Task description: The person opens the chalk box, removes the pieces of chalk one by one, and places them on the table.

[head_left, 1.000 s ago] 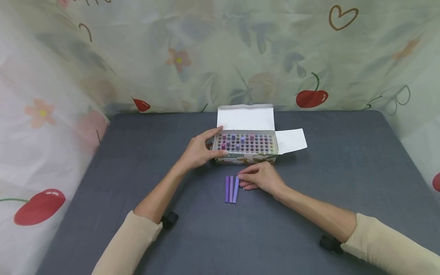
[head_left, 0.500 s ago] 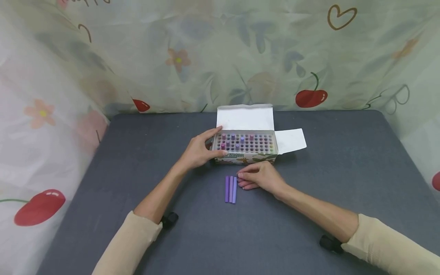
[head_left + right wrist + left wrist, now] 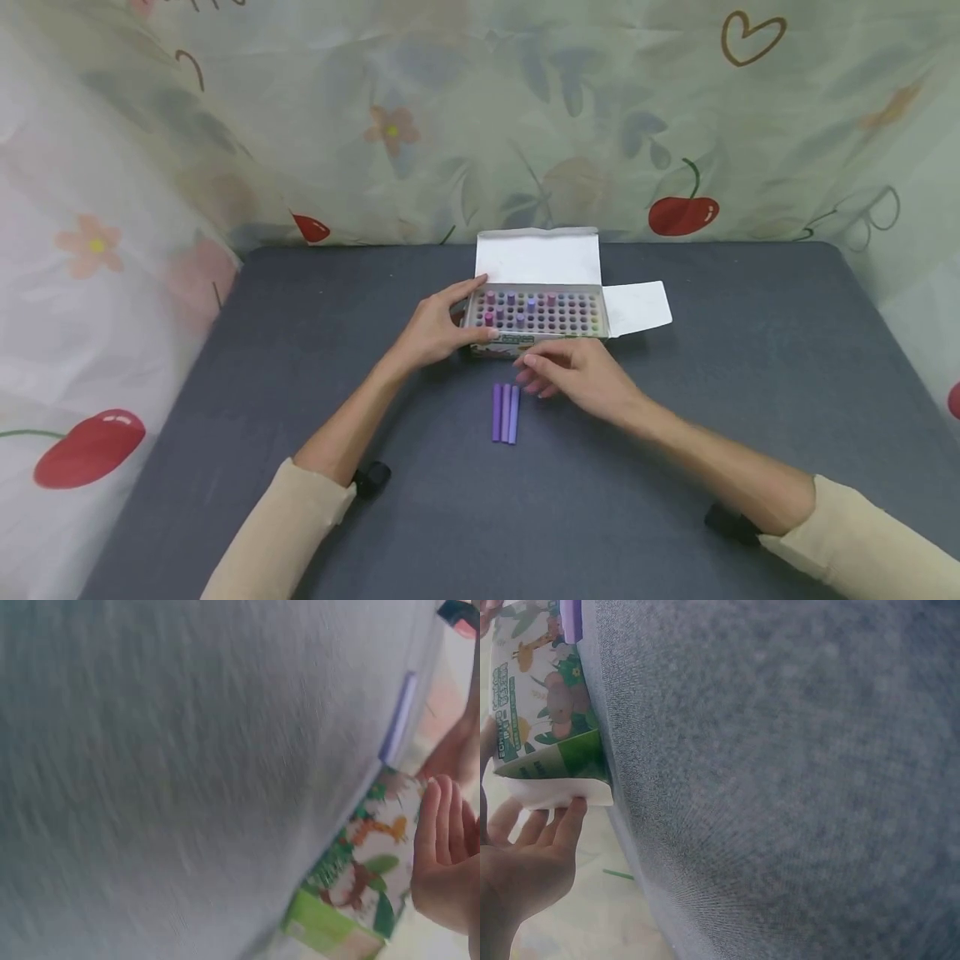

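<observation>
An open cardboard chalk box (image 3: 495,348) with a printed animal pattern stands on the table, its inside a grid of round holes. Several purple and pink chalk ends (image 3: 531,305) stick up above the grid. My left hand (image 3: 435,329) holds the box's left end, thumb at the front edge and fingers toward the back. Three purple chalk sticks (image 3: 506,414) lie side by side in front of the box. My right hand (image 3: 577,375) hovers just right of their upper ends, fingers loosely bent, with nothing seen between them. In the right wrist view, the right hand (image 3: 450,862) is beside the printed box (image 3: 360,877).
The box's white lid (image 3: 537,257) stands up at the back, and a white side flap (image 3: 637,307) juts out to the right. Dark grey cloth covers the table (image 3: 300,292). A patterned curtain (image 3: 487,125) hangs behind it.
My right hand has let go of the rightmost chalk stick, now lined up beside the other two, and has lifted slightly toward the box. My left hand stays on the box.
</observation>
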Available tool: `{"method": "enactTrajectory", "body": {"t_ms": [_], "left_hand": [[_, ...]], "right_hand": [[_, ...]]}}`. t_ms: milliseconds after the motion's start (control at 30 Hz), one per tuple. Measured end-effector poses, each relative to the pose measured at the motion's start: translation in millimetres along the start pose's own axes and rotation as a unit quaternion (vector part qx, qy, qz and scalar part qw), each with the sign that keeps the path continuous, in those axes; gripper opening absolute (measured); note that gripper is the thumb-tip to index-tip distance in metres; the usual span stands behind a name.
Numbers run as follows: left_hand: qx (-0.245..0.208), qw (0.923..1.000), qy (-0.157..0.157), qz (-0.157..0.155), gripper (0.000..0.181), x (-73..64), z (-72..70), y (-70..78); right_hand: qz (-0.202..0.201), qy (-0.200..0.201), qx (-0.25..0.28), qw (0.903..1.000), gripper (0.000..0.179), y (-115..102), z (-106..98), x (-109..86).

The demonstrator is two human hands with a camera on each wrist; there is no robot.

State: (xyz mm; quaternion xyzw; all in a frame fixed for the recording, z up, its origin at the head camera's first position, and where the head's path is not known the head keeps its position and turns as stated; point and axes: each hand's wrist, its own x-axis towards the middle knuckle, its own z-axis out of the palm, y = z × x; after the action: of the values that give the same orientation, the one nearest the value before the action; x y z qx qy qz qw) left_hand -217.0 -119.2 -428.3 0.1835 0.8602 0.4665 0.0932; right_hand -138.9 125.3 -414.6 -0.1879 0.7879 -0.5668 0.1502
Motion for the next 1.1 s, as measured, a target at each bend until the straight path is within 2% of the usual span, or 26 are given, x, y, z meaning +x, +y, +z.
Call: {"method": "enactTrajectory", "body": {"t_ms": [100, 167, 433, 600, 867, 1100], "left_hand": [[0.0, 1.0, 0.0, -0.001, 0.084, -0.7, -1.2, -0.3], [0.002, 1.0, 0.001, -0.001, 0.084, -0.7, -1.3, 0.0], [0.01, 0.9999, -0.003, -0.007, 0.083, 0.4, 1.2, -0.5], [0.01, 0.9999, -0.003, -0.008, 0.084, 0.0, 0.8, 0.3], [0.004, 1.0, -0.004, -0.007, 0.084, -0.1, 0.8, 0.5], [0.005, 1.0, -0.002, -0.007, 0.084, 0.7, 1.6, 0.3]], "right_hand": [[-0.056, 0.009, -0.085, 0.9948, 0.019, -9, -7, 2.1], [-0.077, 0.016, -0.115, 0.9903, 0.017, -14, -13, 3.6], [-0.108, 0.063, -0.19, 0.9739, 0.016, -20, -35, 12.3], [-0.117, 0.081, -0.208, 0.9677, 0.017, -17, -46, 20.2], [-0.1, 0.121, -0.236, 0.9589, 0.021, -10, -58, 28.8], [-0.09, 0.15, -0.224, 0.9588, 0.018, -3, -61, 34.4]]}}
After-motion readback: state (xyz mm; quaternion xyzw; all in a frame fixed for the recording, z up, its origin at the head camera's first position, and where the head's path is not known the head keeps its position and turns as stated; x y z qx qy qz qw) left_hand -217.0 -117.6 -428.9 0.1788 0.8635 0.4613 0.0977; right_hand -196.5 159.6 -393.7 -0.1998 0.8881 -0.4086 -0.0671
